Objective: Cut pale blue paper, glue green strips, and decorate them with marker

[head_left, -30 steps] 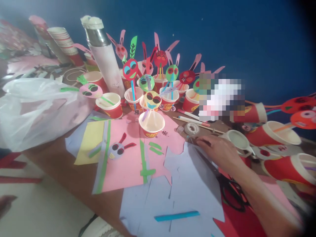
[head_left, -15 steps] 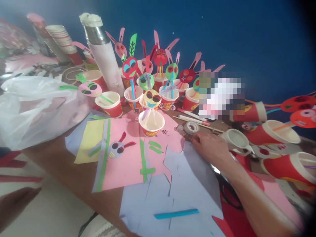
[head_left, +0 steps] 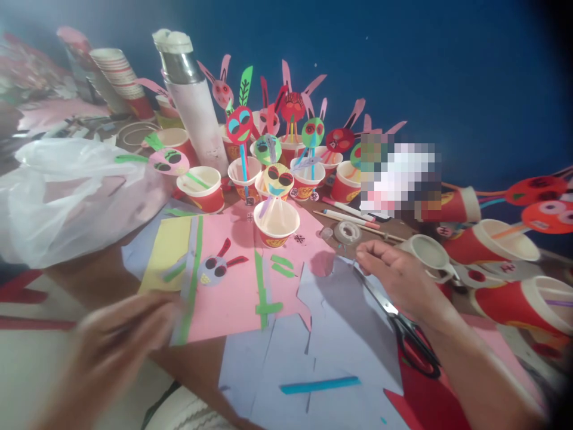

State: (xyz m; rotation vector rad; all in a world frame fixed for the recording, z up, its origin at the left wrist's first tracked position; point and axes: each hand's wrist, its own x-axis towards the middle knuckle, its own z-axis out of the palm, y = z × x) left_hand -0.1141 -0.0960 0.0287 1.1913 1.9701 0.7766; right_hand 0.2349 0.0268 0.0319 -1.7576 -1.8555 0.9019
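Note:
My right hand point(head_left: 394, 272) is raised just over the grey-blue paper point(head_left: 340, 310), thumb and fingers pinched together. Whatever it may hold is too small to make out. Below it lies a pair of black-handled scissors point(head_left: 394, 316), and a roll of clear tape point(head_left: 348, 232) is just beyond the fingertips. My left hand point(head_left: 129, 334), smeared by motion, hovers at the left edge of the pink paper point(head_left: 237, 304). On that paper lie a grey paper rabbit face point(head_left: 213, 269) and green strips point(head_left: 268, 309). A paper cup point(head_left: 276, 222) with a yellow face stands behind them.
Several red paper cups with paper faces crowd the back, beside a white thermos point(head_left: 194, 113). A plastic bag point(head_left: 85, 197) covers the left. At right stand a mug point(head_left: 425, 254) and tipped cups point(head_left: 514, 304). A blue strip point(head_left: 320, 385) lies in front.
My left hand has come in from the lower left to the pink paper. My right hand has lifted back from beside the tape, uncovering more of the scissors.

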